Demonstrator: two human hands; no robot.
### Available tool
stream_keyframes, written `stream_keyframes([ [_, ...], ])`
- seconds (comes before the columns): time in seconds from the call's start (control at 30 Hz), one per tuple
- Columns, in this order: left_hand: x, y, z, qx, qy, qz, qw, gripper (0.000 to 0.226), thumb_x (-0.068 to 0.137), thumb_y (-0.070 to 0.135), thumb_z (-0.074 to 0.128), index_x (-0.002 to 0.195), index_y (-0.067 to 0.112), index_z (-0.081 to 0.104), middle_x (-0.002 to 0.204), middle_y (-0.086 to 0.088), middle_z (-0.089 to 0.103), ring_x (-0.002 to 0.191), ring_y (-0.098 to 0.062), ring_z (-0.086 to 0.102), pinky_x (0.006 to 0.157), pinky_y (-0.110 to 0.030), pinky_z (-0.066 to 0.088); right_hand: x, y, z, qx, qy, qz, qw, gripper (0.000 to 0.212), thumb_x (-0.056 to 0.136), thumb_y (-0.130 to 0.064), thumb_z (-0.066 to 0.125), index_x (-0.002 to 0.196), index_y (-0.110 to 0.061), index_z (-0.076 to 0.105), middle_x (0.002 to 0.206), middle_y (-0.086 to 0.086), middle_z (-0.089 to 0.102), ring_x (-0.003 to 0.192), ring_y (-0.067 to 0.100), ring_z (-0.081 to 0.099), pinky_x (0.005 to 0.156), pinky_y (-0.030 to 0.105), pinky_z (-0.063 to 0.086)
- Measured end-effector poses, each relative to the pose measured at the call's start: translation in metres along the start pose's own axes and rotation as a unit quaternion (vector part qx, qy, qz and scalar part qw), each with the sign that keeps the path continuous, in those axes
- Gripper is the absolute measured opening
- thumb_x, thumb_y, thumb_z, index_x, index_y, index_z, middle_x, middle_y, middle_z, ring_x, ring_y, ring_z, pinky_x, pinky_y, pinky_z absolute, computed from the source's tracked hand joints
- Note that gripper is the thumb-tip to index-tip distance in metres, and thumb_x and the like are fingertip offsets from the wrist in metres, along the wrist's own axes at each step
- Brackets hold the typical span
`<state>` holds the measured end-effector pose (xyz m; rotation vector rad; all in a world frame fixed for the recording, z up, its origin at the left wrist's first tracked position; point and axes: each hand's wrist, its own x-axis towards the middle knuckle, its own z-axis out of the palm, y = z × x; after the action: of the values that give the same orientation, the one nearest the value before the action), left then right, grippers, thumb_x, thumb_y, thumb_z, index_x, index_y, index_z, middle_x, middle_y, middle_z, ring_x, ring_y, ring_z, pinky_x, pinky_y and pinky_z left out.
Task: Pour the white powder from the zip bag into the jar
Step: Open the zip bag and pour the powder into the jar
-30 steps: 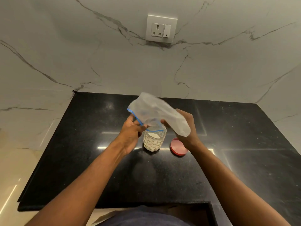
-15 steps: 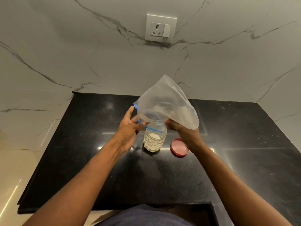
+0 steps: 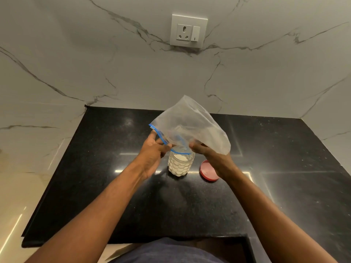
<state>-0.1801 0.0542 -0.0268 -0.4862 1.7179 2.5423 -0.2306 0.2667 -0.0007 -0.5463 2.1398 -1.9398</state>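
Note:
A clear zip bag (image 3: 191,124) with a blue seal strip is held upside down over a clear textured jar (image 3: 180,165). Its open mouth sits at the jar's rim. The jar stands upright on the black counter (image 3: 106,168) and is nearly full of white powder. My left hand (image 3: 153,150) pinches the blue seal edge at the left of the mouth. My right hand (image 3: 210,154) grips the bag's mouth on the right side. The bag looks nearly empty, with a faint dusting inside.
A red lid (image 3: 208,170) lies flat on the counter just right of the jar, partly behind my right wrist. A marble wall with a socket and switch (image 3: 188,31) rises behind the counter. The counter's front edge has a notch at the lower right.
The bag's closed end rose from a low, slumped tilt to a raised position above the jar, then dipped slightly. Both hands stayed at the bag's mouth over the jar.

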Motion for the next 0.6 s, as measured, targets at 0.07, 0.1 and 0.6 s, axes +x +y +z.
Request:
stream_keyframes([
  [0.07, 0.000, -0.002, 0.001, -0.012, 0.007, -0.014, 1.000, 0.063, 0.094, -0.014, 0.060, 0.131, 0.037, 0.058, 0.121, -0.001, 0.079, 0.119, -0.025, 0.071, 0.090, -0.036, 0.059, -0.001, 0.000, 0.001, -0.039, 0.009, -0.017, 0.999, 0.049, 0.089, -0.015, 0.080, 0.103, -0.061, 0.069, 0.103, -0.016, 0.078, 0.099, 0.006, 0.074, 0.077, 0.024, 0.064],
  [0.1, 0.001, -0.003, 0.001, -0.022, 0.008, -0.022, 0.999, 0.062, 0.094, -0.013, 0.061, 0.129, 0.038, 0.059, 0.119, 0.000, 0.080, 0.119, -0.025, 0.071, 0.090, -0.036, 0.059, -0.001, -0.001, 0.002, -0.052, 0.018, -0.026, 0.998, 0.039, 0.091, -0.015, 0.078, 0.104, -0.052, 0.072, 0.104, -0.005, 0.079, 0.099, 0.015, 0.076, 0.081, 0.036, 0.066],
  [0.6, -0.002, 0.002, 0.008, -0.033, 0.033, -0.021, 0.999, 0.068, 0.091, -0.008, 0.069, 0.146, 0.028, 0.054, 0.114, 0.001, 0.081, 0.112, -0.022, 0.073, 0.078, -0.029, 0.062, -0.008, -0.011, 0.017, -0.093, 0.125, -0.132, 0.979, 0.037, 0.080, -0.033, 0.086, 0.112, -0.036, 0.068, 0.106, 0.006, 0.075, 0.095, 0.014, 0.074, 0.076, 0.036, 0.065],
])
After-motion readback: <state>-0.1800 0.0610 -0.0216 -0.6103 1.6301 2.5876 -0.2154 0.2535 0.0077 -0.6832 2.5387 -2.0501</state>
